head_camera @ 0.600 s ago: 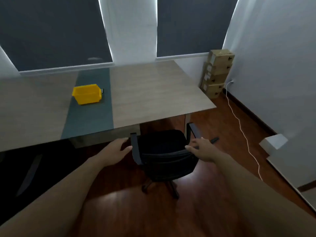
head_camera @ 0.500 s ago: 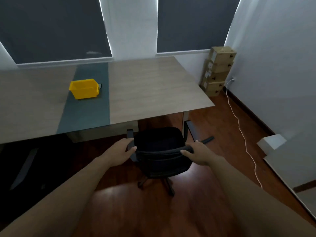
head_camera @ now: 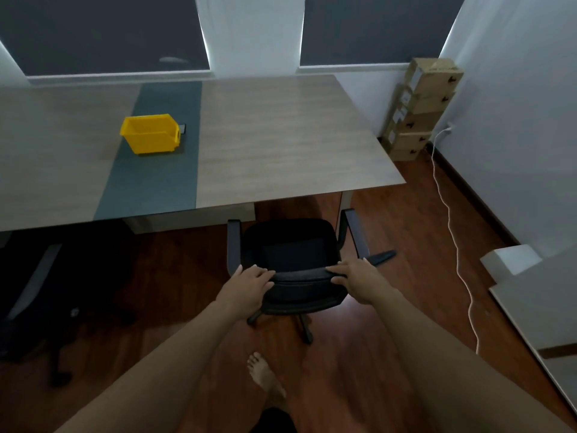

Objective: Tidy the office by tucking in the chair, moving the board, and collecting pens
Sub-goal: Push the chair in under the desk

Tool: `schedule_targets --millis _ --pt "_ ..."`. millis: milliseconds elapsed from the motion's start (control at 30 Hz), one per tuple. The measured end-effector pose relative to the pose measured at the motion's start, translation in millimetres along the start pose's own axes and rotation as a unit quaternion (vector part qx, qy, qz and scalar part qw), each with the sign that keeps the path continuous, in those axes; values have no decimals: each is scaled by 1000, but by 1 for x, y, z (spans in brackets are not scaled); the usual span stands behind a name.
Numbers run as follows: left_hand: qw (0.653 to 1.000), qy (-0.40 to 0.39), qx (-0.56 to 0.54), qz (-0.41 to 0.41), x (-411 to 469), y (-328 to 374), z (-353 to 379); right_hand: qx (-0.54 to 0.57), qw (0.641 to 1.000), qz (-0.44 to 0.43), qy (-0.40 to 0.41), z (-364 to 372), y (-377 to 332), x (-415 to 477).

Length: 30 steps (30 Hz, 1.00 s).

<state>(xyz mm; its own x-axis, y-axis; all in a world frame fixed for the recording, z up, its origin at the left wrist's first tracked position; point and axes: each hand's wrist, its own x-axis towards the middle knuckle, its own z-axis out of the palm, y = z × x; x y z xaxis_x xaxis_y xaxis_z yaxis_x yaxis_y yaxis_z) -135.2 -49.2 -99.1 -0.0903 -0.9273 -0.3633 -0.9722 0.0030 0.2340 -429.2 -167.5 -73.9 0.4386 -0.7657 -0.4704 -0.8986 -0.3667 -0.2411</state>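
A black office chair on castors stands on the wooden floor just in front of the desk, its armrests near the desk's front edge. My left hand rests on the left end of the backrest's top edge, fingers laid over it. At the right end of the same edge my right hand grips with curled fingers. A yellow plastic bin sits on the desk's dark green strip at the left. No pens or board can be made out.
Cardboard boxes are stacked in the far right corner. A white cable trails along the floor by the right wall. A second dark chair stands under the desk at left. White panels lean at right. My bare foot is behind the chair.
Both hands have moved from the chair's armrest area onto the top of the backrest. I have stepped closer, and the chair sits nearer the desk edge.
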Motion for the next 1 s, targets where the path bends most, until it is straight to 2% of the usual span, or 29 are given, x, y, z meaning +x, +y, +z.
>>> schedule_targets --millis 133,267,500,1000 --pt "1000 11 -16 8 27 -1 2 0 1000 -25 12 -9 7 18" --pt "999 37 -39 10 53 -14 -5 -68 995 -60 26 -20 13 42" --pt "997 43 -62 1 109 -43 -36 14 999 -28 43 -48 16 101" --pt "997 58 -47 4 207 -88 -79 36 998 -10 48 -92 17 199"
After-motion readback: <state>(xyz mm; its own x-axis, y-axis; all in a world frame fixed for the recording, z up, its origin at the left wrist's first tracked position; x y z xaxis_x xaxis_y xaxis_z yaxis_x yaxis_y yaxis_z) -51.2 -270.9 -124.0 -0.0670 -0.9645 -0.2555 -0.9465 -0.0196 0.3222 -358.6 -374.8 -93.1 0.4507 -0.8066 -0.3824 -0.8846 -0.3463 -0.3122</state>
